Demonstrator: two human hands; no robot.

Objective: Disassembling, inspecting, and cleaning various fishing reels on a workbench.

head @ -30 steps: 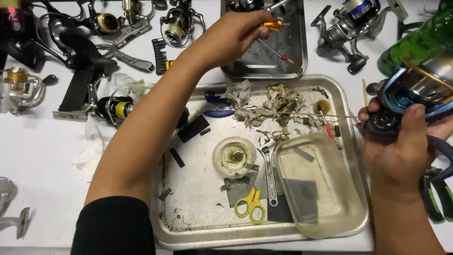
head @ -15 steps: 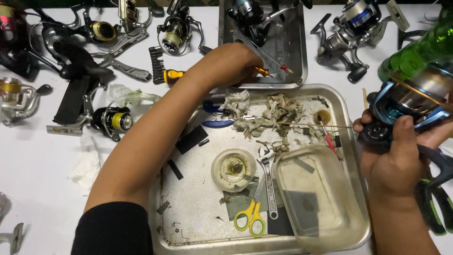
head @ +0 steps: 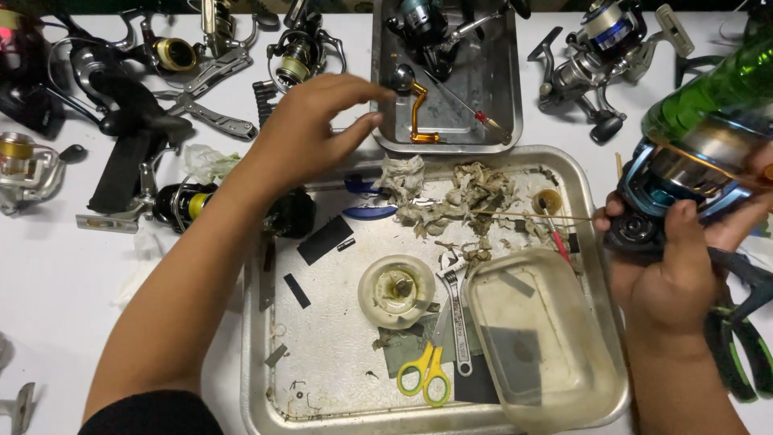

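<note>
Landmark: big steel tray (head: pixel 322 379), everything's placed off it.
Left hand (head: pixel 310 133): hovering over tray's top-left rim, fingers loosely spread, pinching nothing, tips just beside the orange reel handle (head: pixel 419 113).
Orange handle: lying in the small tray (head: pixel 499 121) that touches the top rim.
Right hand (head: pixel 672 278): off the right rim, wrapped tight round a blue reel (head: pixel 684 181).
Room: bare metal mostly lower-left; yellow scissors (head: pixel 425 372) and clear tub (head: pixel 535 334) crowd the bottom right.

Scissors (head: pixel 427 374) in tray (head: pixel 322 354), left of tub (head: pixel 539 338)
</note>
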